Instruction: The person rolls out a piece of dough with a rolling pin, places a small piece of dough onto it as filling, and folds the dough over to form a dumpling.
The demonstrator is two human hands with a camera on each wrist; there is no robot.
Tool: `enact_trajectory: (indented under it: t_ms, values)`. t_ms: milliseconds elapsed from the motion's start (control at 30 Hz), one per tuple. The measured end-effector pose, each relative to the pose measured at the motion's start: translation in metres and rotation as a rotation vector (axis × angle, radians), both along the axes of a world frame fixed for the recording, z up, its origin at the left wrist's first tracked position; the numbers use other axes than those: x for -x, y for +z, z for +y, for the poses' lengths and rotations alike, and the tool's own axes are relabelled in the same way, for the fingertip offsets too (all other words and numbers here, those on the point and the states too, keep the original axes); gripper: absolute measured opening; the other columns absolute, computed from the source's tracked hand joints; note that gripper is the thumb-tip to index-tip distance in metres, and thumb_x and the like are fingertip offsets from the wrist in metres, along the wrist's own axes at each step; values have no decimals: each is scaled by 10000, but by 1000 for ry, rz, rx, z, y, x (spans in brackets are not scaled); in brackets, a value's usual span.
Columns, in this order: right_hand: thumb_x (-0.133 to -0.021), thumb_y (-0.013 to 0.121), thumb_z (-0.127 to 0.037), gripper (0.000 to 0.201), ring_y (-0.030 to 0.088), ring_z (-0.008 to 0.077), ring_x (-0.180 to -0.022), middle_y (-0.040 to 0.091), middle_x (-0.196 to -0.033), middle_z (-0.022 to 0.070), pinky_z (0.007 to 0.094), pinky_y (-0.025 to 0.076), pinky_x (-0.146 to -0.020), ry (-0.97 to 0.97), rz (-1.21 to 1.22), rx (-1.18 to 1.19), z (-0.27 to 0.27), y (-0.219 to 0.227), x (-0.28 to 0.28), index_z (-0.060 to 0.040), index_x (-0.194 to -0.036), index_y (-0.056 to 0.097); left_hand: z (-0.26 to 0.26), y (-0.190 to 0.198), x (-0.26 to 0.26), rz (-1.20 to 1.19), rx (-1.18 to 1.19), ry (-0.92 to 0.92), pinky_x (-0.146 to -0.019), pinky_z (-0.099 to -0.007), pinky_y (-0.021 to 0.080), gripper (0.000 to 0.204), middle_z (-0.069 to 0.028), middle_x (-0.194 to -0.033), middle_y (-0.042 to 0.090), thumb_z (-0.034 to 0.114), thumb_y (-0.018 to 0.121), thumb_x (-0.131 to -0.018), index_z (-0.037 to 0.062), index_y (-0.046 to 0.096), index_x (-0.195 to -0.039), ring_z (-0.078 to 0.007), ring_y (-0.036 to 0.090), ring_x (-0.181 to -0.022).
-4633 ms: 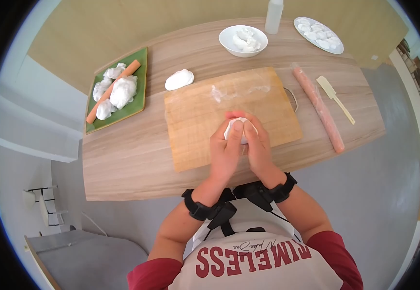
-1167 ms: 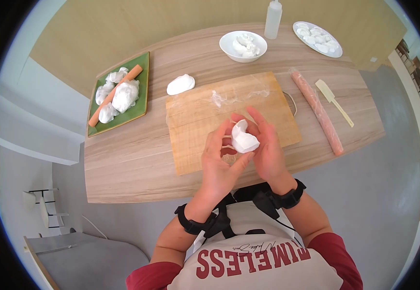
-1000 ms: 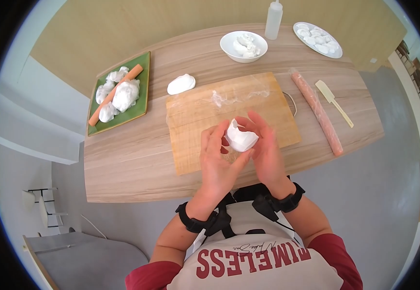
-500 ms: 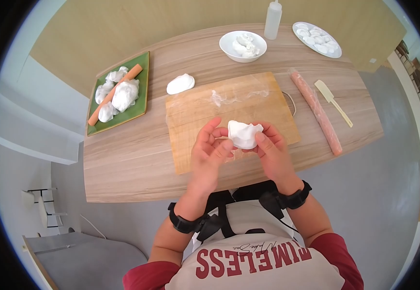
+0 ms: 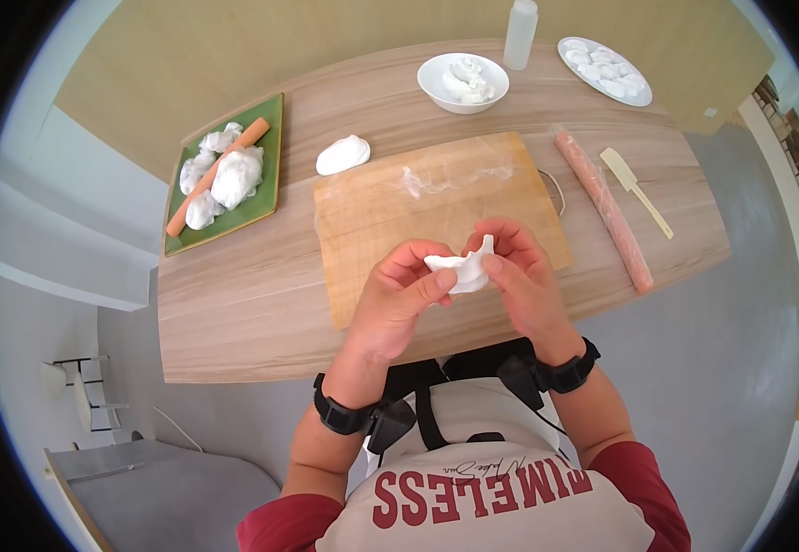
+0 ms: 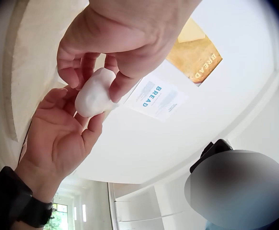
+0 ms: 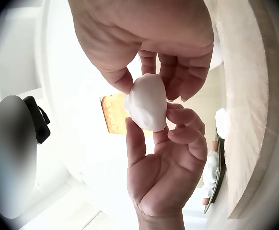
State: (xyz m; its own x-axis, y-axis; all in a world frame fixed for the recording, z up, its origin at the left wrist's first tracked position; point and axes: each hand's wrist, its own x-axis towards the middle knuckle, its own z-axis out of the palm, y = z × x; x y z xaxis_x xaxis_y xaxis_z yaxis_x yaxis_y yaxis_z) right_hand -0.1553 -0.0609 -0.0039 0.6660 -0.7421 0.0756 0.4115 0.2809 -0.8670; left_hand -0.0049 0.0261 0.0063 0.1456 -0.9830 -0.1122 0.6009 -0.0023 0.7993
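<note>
Between both hands, just over the wooden cutting board [image 5: 436, 198], is a thin, bent piece of white dough [image 5: 466, 276]. My left hand [image 5: 398, 293] pinches its left end between thumb and fingers. At the other end, my right hand [image 5: 526, 281] pinches an edge that stands up, thumb on the near side. In the left wrist view the dough [image 6: 95, 93] shows a smooth, rounded outer side. The right wrist view has the dough [image 7: 148, 101] held between the fingertips of both hands; its inside is hidden there.
Left of the board are a white dough lump [image 5: 342, 155] and a green tray [image 5: 271, 175] with wrapped lumps and an orange rod. Behind stand a white bowl [image 5: 429, 90], a bottle [image 5: 520, 37] and a plate [image 5: 646, 96]. Rightward lie a wrapped pink rod [image 5: 604, 210] and a spatula [image 5: 634, 189].
Earlier both hands pressed together around the dough. It then showed as a hollow cup turned between them; now the hands are farther apart and hold it by its two ends, folded narrower.
</note>
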Motion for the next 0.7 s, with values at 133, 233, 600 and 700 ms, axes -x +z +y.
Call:
enact_trajectory:
  t_ms: [133, 233, 600, 700]
  values:
    - [-829, 601, -27, 295, 530, 113, -935, 556, -981, 35, 267, 450, -798, 76, -60, 164, -8, 2, 1, -33, -1112, 518, 3, 5, -2, -37, 16, -43, -676, -238, 469, 190, -32, -982, 625, 93, 684, -808, 59, 609, -979, -108, 567, -856]
    - [-807, 622, -20, 251, 527, 112, -925, 552, -975, 37, 262, 442, -791, 195, -42, 213, -19, 2, 7, -31, -1043, 538, 5, 8, -3, -55, 39, -80, -687, -236, 469, 185, -32, -997, 623, 90, 683, -807, 64, 613, -976, -110, 566, -870]
    - [-770, 664, 1, 114, 537, 134, -872, 550, -946, 46, 258, 425, -780, 316, 20, 387, -29, 10, 14, -31, -859, 601, 9, 17, 2, -395, 91, -32, -765, -274, 470, 140, -72, -1066, 536, 41, 655, -806, 34, 588, -929, -148, 541, -936]
    - [-758, 672, 6, 119, 536, 130, -867, 548, -941, 46, 257, 425, -773, 294, 47, 435, -27, 10, 13, -38, -846, 605, 10, 19, 10, -487, 127, 69, -681, -229, 470, 124, -49, -1037, 532, 6, 659, -799, 26, 603, -908, -113, 545, -902]
